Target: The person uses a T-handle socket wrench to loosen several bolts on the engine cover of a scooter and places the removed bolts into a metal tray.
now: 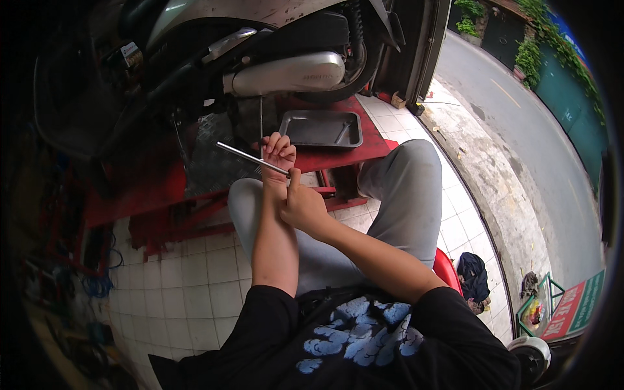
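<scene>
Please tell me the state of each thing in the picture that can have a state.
Left hand: closed on the T-handle wrench.
Right hand: grips the wrench's crossbar end.
T-handle wrench: held, shaft pointing up to the scooter.
Metal tray: empty, on the red lift.
Scooter: raised on the lift.

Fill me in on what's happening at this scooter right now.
A person sits low beside a scooter raised on a red lift stand. The left hand grips the crossbar of a metal T-handle wrench, whose shaft runs up toward the silver engine cover. The right hand steadies the bar's near end. An empty-looking metal tray rests on the stand next to the hands.
</scene>
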`<state>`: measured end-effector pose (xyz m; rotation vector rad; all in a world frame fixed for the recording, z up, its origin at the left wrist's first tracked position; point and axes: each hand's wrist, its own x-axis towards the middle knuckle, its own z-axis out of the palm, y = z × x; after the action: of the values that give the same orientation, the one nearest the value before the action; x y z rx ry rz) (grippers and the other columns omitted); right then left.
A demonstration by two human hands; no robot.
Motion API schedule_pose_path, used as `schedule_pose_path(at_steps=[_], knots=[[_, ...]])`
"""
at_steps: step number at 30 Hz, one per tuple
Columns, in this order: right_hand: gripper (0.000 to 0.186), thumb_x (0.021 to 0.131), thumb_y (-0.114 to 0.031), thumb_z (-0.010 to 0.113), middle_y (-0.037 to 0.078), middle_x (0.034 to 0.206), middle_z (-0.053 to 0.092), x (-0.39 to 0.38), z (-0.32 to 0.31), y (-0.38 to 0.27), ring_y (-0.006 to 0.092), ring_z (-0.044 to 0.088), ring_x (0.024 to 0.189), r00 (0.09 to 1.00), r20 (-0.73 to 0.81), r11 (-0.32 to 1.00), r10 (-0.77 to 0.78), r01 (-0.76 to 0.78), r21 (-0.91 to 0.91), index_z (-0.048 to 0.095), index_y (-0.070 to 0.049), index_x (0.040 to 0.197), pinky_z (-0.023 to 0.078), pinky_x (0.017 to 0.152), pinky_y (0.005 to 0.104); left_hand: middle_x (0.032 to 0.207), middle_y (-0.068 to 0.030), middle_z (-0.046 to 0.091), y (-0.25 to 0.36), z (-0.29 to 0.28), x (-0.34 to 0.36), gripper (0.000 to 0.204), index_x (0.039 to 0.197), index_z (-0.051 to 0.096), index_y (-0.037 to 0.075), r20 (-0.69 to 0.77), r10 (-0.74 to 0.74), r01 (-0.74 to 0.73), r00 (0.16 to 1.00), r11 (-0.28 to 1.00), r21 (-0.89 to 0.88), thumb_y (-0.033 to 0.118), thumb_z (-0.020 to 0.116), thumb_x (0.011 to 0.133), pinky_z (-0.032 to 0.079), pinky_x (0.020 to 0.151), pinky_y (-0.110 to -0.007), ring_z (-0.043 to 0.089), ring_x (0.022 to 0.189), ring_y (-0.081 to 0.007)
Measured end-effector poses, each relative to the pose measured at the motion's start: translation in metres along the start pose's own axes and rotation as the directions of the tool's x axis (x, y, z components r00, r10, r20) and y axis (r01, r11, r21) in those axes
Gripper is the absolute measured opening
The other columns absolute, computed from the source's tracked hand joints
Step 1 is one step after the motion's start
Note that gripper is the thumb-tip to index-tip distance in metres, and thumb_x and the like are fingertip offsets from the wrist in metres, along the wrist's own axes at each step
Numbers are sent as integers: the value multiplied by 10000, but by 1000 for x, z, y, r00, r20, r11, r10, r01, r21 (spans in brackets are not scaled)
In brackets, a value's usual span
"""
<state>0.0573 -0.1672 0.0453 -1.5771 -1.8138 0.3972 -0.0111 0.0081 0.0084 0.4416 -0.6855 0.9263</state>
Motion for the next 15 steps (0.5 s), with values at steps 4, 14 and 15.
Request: schedule_pose_path(at_steps=[4,14,15], knots=[[523,747,-77,618,286,747,653,9,4,-3,466,666,681,996,77,999,-41,43,-13,331,65,1161,522,608,533,706,64,501,2,7,0,87,895,722,113,48,29,-27,998,999,-42,174,683,945,405,669,-243,441,678,-74],[538,750,-249,704,180,867,649,11,-22,-6,361,661,809,985,-167,934,-50,-13,-356,503,17,1172,481,864,536,705,36,430,0,15,5,327,912,723,75,-105,-43,46,994,998,29,377,625,993,398,636,-248,407,660,-85],[573,753,-288,715,181,929,639,12,-26,-11,348,648,866,958,-259,902,-122,-2,-432,509,13,1194,459,881,534,709,30,431,4,11,4,334,913,720,73,-76,-59,64,995,996,59,381,621,996,398,637,-246,408,661,-89]])
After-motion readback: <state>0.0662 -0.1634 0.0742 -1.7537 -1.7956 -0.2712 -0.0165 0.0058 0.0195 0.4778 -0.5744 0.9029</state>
